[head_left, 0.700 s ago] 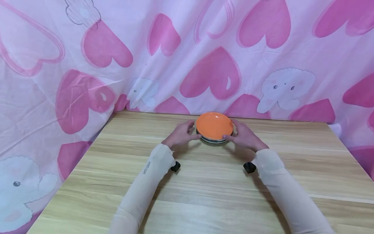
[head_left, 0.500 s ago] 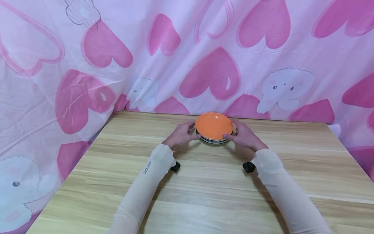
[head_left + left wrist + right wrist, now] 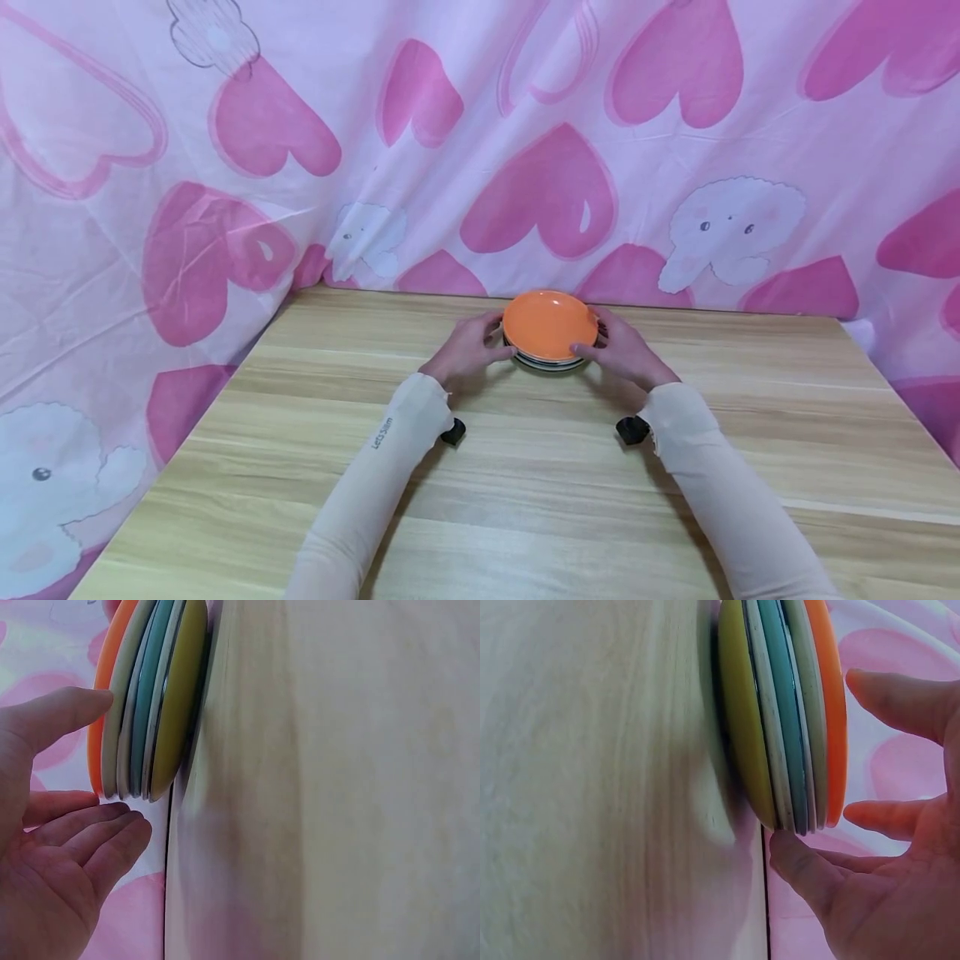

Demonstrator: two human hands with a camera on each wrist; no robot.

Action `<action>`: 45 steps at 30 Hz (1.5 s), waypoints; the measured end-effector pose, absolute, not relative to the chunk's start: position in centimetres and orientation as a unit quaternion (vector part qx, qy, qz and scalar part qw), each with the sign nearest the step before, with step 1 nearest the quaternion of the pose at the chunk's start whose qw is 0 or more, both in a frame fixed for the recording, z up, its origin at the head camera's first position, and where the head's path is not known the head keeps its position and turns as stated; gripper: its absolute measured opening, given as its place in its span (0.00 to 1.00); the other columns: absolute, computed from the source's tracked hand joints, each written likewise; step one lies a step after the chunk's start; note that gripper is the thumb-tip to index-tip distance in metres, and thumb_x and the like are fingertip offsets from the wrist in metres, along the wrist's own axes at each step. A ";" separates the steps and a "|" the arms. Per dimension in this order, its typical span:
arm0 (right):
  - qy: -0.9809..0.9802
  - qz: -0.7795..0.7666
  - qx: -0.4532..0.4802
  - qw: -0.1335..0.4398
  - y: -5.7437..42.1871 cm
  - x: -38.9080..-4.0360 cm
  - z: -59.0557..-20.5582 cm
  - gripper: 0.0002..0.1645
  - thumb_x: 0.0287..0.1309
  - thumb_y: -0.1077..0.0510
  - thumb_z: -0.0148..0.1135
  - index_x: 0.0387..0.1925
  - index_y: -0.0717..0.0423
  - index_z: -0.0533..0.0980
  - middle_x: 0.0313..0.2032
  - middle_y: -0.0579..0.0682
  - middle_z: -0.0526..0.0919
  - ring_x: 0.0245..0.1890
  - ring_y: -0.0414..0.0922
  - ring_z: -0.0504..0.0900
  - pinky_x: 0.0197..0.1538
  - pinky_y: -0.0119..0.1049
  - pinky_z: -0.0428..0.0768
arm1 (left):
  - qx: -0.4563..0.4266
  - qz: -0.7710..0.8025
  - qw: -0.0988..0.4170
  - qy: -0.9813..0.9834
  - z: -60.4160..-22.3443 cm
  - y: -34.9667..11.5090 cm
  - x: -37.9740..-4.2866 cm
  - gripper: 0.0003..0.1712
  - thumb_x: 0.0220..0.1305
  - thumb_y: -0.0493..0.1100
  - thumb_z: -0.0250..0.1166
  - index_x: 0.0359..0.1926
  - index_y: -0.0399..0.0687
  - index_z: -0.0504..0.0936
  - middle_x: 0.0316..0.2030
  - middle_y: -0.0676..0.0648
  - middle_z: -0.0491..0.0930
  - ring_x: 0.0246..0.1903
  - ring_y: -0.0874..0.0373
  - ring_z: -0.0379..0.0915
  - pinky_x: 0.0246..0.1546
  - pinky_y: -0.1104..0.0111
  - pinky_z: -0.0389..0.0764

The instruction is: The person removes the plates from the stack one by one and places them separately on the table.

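Note:
A stack of several round plates stands near the table's far edge. On top lies an orange plate [image 3: 550,325]; below it the left wrist view shows pale rims, a teal plate [image 3: 150,697] and a yellow plate [image 3: 180,697] lowest. My left hand [image 3: 467,343] is at the stack's left side, its thumb against the rims and its extended fingers close to the edge. On the opposite side is my right hand [image 3: 625,350], fingers spread. In the right wrist view its thumb stands apart from the orange plate and a lower fingertip meets the rims.
The plates stand on a wood-grain table [image 3: 517,500]. Pink cloth [image 3: 420,192] printed with hearts hangs right behind the table and along its left side. A black device [image 3: 633,430] sits under the right wrist, and a similar black device [image 3: 453,431] under the left.
My right wrist has shifted slightly left and its hand has come a little closer around the stack. My left hand has barely moved. The plates stay in place.

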State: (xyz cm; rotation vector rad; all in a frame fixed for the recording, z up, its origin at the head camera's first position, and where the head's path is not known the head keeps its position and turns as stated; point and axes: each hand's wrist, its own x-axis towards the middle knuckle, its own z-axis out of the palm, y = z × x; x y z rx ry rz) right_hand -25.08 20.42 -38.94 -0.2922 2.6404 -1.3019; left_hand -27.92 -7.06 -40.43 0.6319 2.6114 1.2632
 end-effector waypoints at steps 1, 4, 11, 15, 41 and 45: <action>0.888 -0.440 -0.096 0.093 20.4 -25.1 -39.0 0.50 0.66 0.54 0.64 0.78 0.62 0.48 0.78 0.66 0.52 0.76 0.65 0.57 0.74 0.58 0.64 | 0.215 0.423 0.083 0.876 -40.4 -7.0 -28.0 0.40 0.64 0.48 0.70 0.74 0.54 0.65 0.72 0.50 0.69 0.72 0.53 0.65 0.72 0.61 0.70; 0.888 -0.440 -0.091 0.094 20.5 -25.2 -39.0 0.50 0.66 0.54 0.64 0.78 0.62 0.47 0.78 0.65 0.52 0.76 0.64 0.57 0.74 0.58 0.64 | 0.221 0.427 0.082 0.873 -40.4 -6.9 -28.0 0.40 0.64 0.46 0.70 0.74 0.52 0.66 0.72 0.49 0.69 0.72 0.54 0.65 0.71 0.62 0.70; 0.889 -0.441 -0.087 0.091 21.0 -25.0 -39.2 0.51 0.67 0.52 0.63 0.78 0.62 0.46 0.78 0.65 0.51 0.76 0.64 0.57 0.75 0.57 0.64 | 0.216 0.437 0.089 0.868 -40.2 -6.8 -28.0 0.36 0.65 0.45 0.69 0.72 0.46 0.68 0.71 0.45 0.70 0.71 0.51 0.67 0.70 0.62 0.72; 0.888 -0.442 -0.087 0.092 21.0 -25.1 -39.2 0.50 0.68 0.51 0.62 0.79 0.62 0.46 0.78 0.64 0.51 0.76 0.63 0.57 0.75 0.56 0.63 | 0.210 0.429 0.088 0.874 -40.1 -6.8 -27.9 0.34 0.65 0.46 0.69 0.70 0.48 0.70 0.70 0.45 0.72 0.70 0.51 0.68 0.70 0.60 0.73; 0.893 -0.435 -0.084 0.077 21.7 -26.0 -39.6 0.45 0.67 0.56 0.59 0.78 0.61 0.50 0.79 0.61 0.52 0.79 0.61 0.48 0.80 0.58 0.50 | 0.234 0.376 0.055 0.895 -40.4 -5.6 -28.3 0.28 0.63 0.50 0.71 0.60 0.42 0.79 0.39 0.46 0.78 0.37 0.58 0.69 0.36 0.73 0.71; 0.896 -0.431 -0.074 0.075 22.1 -25.9 -39.5 0.44 0.66 0.57 0.59 0.78 0.59 0.53 0.78 0.62 0.54 0.78 0.62 0.53 0.78 0.59 0.55 | 0.241 0.369 0.049 0.896 -40.4 -5.5 -28.4 0.19 0.62 0.50 0.71 0.47 0.42 0.81 0.34 0.44 0.75 0.35 0.58 0.67 0.32 0.73 0.68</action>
